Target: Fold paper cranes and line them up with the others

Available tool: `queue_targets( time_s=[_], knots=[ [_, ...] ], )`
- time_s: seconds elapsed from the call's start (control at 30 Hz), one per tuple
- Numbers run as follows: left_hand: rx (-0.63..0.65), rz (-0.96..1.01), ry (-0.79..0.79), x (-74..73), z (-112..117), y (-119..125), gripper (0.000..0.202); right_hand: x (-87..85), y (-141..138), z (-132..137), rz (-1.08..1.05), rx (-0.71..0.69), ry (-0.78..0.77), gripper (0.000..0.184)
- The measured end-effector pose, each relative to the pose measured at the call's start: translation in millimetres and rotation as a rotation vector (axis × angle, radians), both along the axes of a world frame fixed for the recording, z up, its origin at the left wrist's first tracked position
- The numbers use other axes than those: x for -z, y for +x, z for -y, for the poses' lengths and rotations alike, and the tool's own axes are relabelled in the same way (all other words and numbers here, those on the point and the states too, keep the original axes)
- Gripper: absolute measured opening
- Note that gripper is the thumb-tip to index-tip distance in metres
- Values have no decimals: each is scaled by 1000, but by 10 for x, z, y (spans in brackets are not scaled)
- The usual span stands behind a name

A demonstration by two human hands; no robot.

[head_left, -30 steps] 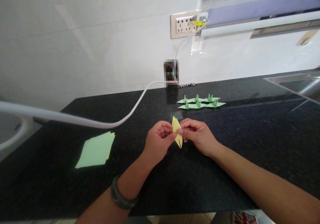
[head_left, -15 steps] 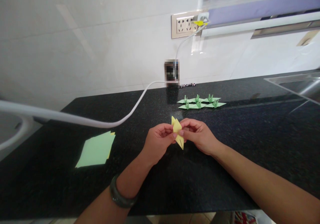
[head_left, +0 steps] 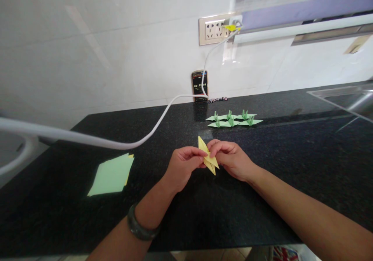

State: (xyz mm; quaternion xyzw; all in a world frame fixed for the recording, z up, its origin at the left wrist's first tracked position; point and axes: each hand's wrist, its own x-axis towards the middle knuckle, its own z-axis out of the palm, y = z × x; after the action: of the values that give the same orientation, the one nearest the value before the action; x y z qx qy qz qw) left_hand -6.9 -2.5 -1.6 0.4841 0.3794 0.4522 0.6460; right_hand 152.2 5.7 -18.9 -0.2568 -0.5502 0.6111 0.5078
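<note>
A small folded yellow paper piece with pointed tips is pinched between both hands just above the black counter. My left hand grips its left side with thumb and fingers. From the right, my right hand holds its upper edge, fingers curled over it. One point sticks up and left, another down and right.
Several finished green paper cranes lie in rows further back. A stack of green and yellow paper squares lies at the left. A phone leans on the wall, its white cable crossing the counter. A steel sink is at the right.
The yellow piece has tilted from nearly upright to a slanted position, and a lower flap now spreads to the right. Both hands shifted slightly around it.
</note>
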Motion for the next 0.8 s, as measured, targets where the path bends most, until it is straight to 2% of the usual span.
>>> queue_targets(
  time_s=[0.1,0.23,0.43,0.53,0.6,0.73,0.8],
  knots=[
    [1,42,-17,-24,5,12,14,-35,7,6,61,56,49,14],
    [-70,64,-79,-50,7,36,29,-60,16,5,174,143,118,13],
    [33,17,-187,-14,-7,28,23,-27,25,-17,358,241,303,15],
    [18,4,-186,20,-13,24,23,-26,33,-11,383,230,359,15],
    [-7,-14,-176,29,-13,28,24,-32,35,-3,359,191,331,13],
    [-36,-69,-122,14,-7,45,25,-51,22,-1,219,179,66,12],
    [-44,-94,-98,2,-4,52,24,-61,12,-9,236,185,-27,16]
  ],
)
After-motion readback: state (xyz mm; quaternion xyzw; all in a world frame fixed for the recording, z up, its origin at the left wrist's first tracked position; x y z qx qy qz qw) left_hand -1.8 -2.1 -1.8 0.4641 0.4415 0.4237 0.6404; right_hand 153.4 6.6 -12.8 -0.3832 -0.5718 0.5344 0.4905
